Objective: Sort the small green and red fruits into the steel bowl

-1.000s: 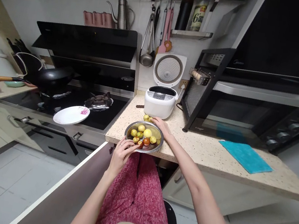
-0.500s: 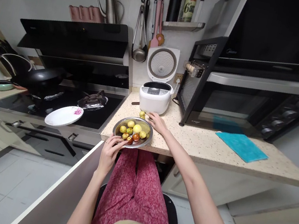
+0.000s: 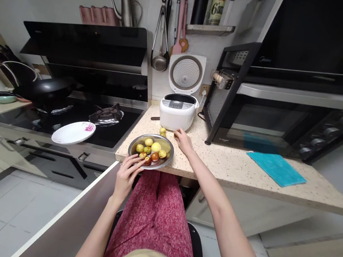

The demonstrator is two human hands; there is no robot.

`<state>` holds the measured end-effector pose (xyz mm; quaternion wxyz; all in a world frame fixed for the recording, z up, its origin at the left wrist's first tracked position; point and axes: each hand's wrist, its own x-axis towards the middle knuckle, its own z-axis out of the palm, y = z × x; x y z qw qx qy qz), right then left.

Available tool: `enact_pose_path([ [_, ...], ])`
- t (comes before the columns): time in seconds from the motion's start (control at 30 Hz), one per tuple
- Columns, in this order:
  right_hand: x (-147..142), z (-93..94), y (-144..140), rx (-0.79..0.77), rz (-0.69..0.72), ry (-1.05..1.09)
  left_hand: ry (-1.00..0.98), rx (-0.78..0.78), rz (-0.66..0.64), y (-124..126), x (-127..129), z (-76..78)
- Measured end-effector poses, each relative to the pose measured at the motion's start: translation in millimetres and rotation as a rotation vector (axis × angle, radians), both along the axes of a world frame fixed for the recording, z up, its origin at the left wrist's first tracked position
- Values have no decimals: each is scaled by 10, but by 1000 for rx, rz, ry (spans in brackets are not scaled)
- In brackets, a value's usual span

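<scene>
My left hand (image 3: 126, 172) rested at the near rim of the round, shallow stainless-steel bowl (image 3: 166, 159), fingers spread loosely and touching the rim, clamped on nothing I could make out. The bowl sat at the near edge of the speckled beige stone tabletop (image 3: 234, 166), holding small round fruits (image 3: 151, 148), mostly yellow-green, with 2 reddish-brown ones toward my side. My right hand (image 3: 184, 140) lay just beyond the bowl's far right rim, palm down on the tabletop, fingers relaxed and apart, gripping nothing. 1 loose yellow-green fruit (image 3: 162, 131) lay just behind the bowl, near that hand's fingertips. Behind the bowl stood the white rice cooker (image 3: 177, 112) with its lid up. Left of the bowl, a white plate (image 3: 73, 132) lay on the black stove. Well to the bowl's right lay a teal cloth (image 3: 276, 168).
</scene>
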<state>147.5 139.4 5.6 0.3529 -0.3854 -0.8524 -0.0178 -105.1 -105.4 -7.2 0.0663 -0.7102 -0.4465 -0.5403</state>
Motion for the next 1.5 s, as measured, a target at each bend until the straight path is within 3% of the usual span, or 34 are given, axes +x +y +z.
enact_pose_path([
  [0.23,-4,-3,-15,-7,37,25,-57,-12,-13,-14,73,-16],
  [0.4,6,99,-103,22,55,70,-89,-18,-24,4,91,-22],
  [0.67,109,293,-678,120,13,258,-177,-26,-80,89,157,-33],
  [0.83,138,396,-1205,-43,113,523,-195,-32,-119,122,181,-15],
  [1.0,79,503,-1486,-300,288,439,-178,-63,-122,109,183,23],
  [1.27,-55,576,-1494,-477,411,347,-175,-79,-147,168,311,36],
  [1.5,-6,566,-1375,-552,372,296,-225,-115,-202,308,443,32],
])
